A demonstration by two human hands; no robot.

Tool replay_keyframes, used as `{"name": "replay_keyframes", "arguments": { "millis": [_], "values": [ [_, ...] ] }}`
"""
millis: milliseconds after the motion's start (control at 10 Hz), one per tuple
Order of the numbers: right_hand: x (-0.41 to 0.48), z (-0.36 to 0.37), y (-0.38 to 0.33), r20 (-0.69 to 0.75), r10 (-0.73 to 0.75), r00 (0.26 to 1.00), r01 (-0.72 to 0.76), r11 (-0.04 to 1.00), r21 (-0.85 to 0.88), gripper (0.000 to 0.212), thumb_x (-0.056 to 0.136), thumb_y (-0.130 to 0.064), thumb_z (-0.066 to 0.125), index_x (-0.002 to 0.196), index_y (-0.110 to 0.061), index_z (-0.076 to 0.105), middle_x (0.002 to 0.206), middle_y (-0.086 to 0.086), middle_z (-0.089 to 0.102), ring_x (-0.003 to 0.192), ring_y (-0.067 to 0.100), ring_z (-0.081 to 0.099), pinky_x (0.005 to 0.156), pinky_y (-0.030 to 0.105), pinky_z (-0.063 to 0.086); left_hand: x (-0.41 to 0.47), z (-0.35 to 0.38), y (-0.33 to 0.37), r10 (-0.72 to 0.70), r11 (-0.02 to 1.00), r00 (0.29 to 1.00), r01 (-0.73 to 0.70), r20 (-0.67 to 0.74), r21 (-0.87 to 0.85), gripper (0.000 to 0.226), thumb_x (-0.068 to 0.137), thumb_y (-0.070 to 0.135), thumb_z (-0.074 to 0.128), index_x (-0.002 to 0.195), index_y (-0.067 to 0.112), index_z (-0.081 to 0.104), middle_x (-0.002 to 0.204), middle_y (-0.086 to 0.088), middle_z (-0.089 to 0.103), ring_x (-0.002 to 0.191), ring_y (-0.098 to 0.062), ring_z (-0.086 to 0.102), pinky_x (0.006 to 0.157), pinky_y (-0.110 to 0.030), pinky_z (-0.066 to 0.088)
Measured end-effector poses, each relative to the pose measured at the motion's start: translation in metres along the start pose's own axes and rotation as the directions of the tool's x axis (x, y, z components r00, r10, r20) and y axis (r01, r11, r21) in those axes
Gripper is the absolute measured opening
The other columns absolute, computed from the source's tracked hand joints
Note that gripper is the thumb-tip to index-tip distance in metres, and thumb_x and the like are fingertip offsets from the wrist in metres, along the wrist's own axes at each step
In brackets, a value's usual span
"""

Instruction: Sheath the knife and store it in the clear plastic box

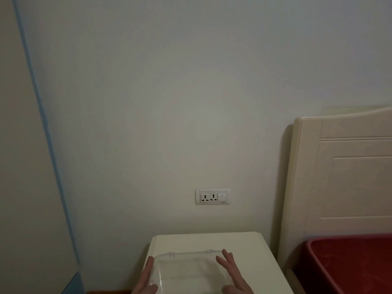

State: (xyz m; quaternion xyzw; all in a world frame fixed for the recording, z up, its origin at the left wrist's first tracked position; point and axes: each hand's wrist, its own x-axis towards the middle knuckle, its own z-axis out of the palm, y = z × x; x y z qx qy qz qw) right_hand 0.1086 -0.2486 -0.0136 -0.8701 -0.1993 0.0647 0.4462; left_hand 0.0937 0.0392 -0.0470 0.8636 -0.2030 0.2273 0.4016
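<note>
A clear plastic box [186,270] rests on a cream bedside table [207,240] at the bottom of the head view, its hinged far edge toward the wall. My left hand [146,280] presses against the box's left side. My right hand [232,272] lies on its right side with the fingers spread. Both hands grip the box. No knife or sheath shows; the box's near part is cut off by the frame's bottom edge.
A wall socket and switch plate [212,196] sits above the table. A cream headboard [339,172] and a bed with a red cover [350,264] stand to the right. A pale wall fills most of the view.
</note>
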Motion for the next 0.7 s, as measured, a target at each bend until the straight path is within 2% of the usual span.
{"name": "replay_keyframes", "arguments": {
  "millis": [100, 200, 300, 400, 500, 600, 700],
  "values": [
    [-0.004, 0.001, 0.006, -0.029, 0.004, 1.000, -0.002, 0.997, 0.076, 0.126, 0.094, 0.013, 0.043, 0.050, -0.070, -0.042, 0.159, 0.014, -0.013, 0.150, 0.028, -0.013, 0.119, 0.024, 0.006, 0.002, 0.006, -0.003, -0.120, 0.982, 0.984, 0.138, 0.134, -0.129, 0.075, 0.092, -0.008, 0.050, 0.093, 0.065, 0.065, 0.089, -0.027, 0.027, 0.049, 0.004, 0.023, 0.062, 0.004, 0.019],
    [-0.002, 0.004, 0.009, -0.057, 0.019, 0.998, -0.013, 0.994, 0.109, 0.127, 0.092, 0.015, 0.043, 0.054, -0.071, -0.043, 0.160, 0.010, -0.005, 0.150, 0.027, -0.013, 0.119, 0.023, 0.006, -0.007, 0.033, -0.011, -0.070, 0.894, 0.992, 0.109, 0.104, -0.435, 0.107, 0.095, -0.019, 0.011, 0.079, 0.080, 0.049, 0.066, -0.018, 0.003, 0.041, -0.007, 0.019, 0.044, -0.017, 0.015],
    [0.003, 0.005, 0.013, -0.009, 0.035, 0.999, -0.034, 0.996, 0.079, 0.127, 0.094, 0.011, 0.045, 0.050, -0.072, -0.041, 0.157, -0.017, 0.012, 0.150, 0.030, -0.014, 0.119, 0.024, 0.007, -0.018, 0.028, -0.024, -0.234, 0.789, 0.958, 0.287, 0.167, -0.543, 0.100, 0.097, -0.016, 0.011, 0.076, 0.067, 0.064, 0.045, -0.004, 0.027, 0.032, -0.016, 0.020, 0.039, -0.015, 0.020],
    [0.005, 0.006, 0.015, 0.036, 0.007, 0.999, -0.007, 1.000, 0.001, 0.119, 0.099, -0.005, 0.047, 0.051, -0.076, -0.037, 0.142, -0.036, 0.012, 0.150, 0.032, -0.014, 0.119, 0.026, 0.005, -0.019, 0.024, -0.022, -0.399, 0.700, 0.885, 0.463, 0.240, -0.543, 0.099, 0.094, -0.021, 0.022, 0.068, 0.064, 0.063, 0.048, -0.017, 0.028, 0.029, -0.019, 0.033, 0.040, -0.021, 0.021],
    [0.005, 0.008, 0.019, 0.009, -0.060, 0.998, 0.061, 0.995, -0.077, 0.107, 0.095, -0.026, 0.045, 0.057, -0.074, -0.043, 0.158, 0.004, -0.007, 0.148, 0.029, -0.015, 0.120, 0.027, 0.004, -0.022, 0.021, -0.017, -0.512, 0.632, 0.830, 0.538, 0.221, -0.557, 0.103, 0.092, -0.024, 0.031, 0.074, 0.077, 0.048, 0.056, -0.029, 0.037, 0.040, 0.000, 0.052, 0.050, -0.024, 0.021],
    [-0.001, 0.007, 0.019, 0.028, -0.099, 0.995, 0.102, 0.986, -0.129, 0.089, 0.098, 0.000, 0.047, 0.109, -0.082, 0.015, 0.150, -0.021, -0.005, 0.145, 0.024, -0.020, 0.115, 0.020, 0.002, -0.015, 0.023, -0.024, -0.576, 0.584, 0.793, 0.569, 0.199, -0.579, 0.084, 0.088, -0.026, 0.041, 0.124, 0.049, 0.035, 0.085, 0.044, 0.061, 0.063, 0.025, 0.057, 0.064, 0.000, 0.038],
    [0.003, -0.002, 0.014, 0.072, 0.005, 0.997, 0.004, 0.993, -0.119, 0.060, 0.100, 0.000, 0.040, 0.146, -0.017, 0.006, 0.158, 0.011, -0.017, 0.149, 0.034, -0.015, 0.118, 0.025, 0.003, 0.002, 0.021, -0.011, -0.558, 0.602, 0.814, 0.529, 0.159, -0.598, 0.092, 0.081, -0.035, 0.038, 0.114, 0.049, 0.055, 0.107, 0.047, 0.054, 0.078, 0.037, 0.049, 0.086, -0.003, 0.034]
  ]
}}
